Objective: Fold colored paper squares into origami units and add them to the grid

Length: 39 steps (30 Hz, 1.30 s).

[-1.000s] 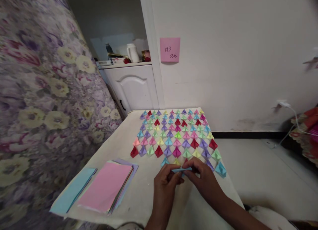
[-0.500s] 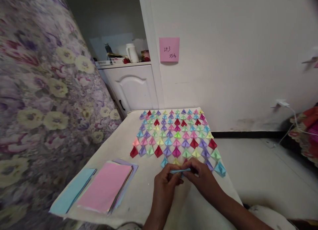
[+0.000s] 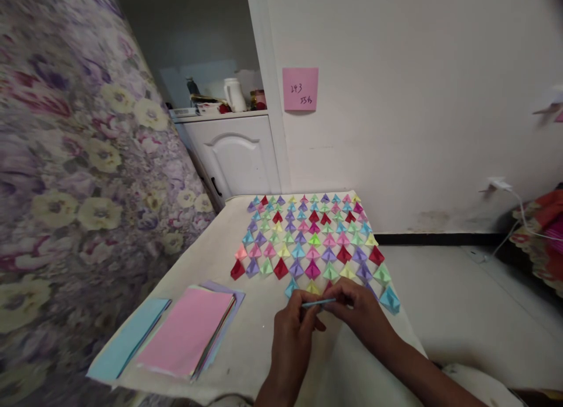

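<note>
A small folded piece of light blue paper (image 3: 318,302) is held edge-on between my two hands, just above the near part of the table. My left hand (image 3: 298,320) pinches its left end between thumb and fingers. At the right end, the fingertips of my right hand (image 3: 349,301) are closed on the same paper. Beyond my hands, folded paper pieces (image 3: 312,269) in many colours lie in rows across the table (image 3: 206,254). My right hand covers part of the nearest row.
A stack of coloured paper sheets (image 3: 189,331), pink on top, lies at the table's left, beside a stack of blue paper (image 3: 129,336). A floral curtain (image 3: 101,207) hangs along the left. A pink note (image 3: 300,88) is stuck to the wall behind.
The blue paper has tilted and now shows as a thinner, straighter strip. Both hands have shifted only slightly and still hold it.
</note>
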{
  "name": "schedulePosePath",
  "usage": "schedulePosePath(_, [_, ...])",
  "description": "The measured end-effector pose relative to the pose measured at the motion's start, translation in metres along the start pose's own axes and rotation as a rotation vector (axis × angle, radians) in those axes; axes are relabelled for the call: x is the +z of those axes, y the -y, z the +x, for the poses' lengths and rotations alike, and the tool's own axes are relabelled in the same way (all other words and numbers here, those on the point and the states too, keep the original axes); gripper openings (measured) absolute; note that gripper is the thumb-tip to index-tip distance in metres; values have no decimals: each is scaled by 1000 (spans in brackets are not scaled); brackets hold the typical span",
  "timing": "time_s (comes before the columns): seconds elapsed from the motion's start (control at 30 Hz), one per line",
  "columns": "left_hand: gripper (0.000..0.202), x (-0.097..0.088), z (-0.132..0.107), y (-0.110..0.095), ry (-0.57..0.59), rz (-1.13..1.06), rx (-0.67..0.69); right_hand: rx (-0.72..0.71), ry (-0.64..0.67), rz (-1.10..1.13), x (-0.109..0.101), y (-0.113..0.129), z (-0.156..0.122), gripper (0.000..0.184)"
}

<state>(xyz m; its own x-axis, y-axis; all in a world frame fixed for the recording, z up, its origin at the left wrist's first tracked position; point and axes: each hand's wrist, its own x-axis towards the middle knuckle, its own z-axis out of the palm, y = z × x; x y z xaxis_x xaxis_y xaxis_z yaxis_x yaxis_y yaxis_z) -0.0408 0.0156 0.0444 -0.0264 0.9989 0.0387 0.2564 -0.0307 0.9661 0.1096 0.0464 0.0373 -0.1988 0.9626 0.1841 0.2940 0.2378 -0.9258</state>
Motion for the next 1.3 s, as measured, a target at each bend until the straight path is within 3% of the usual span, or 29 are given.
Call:
schedulePosePath(0.27, [12, -1, -3, -5, -28, 74, 79, 82, 70, 69, -5, -1, 2, 4])
schedulePosePath(0.77, [11, -2, -3, -2, -10, 132, 68, 8, 58, 43, -6, 3, 0, 11])
schedulePosePath(1.13, [14, 0, 6, 7, 12, -214, -103, 129, 163, 187, 0, -9, 4, 12])
schedulePosePath(1.3, [18, 0, 8, 12, 21, -287, -148, 126, 127, 217, 1, -9, 4, 16])
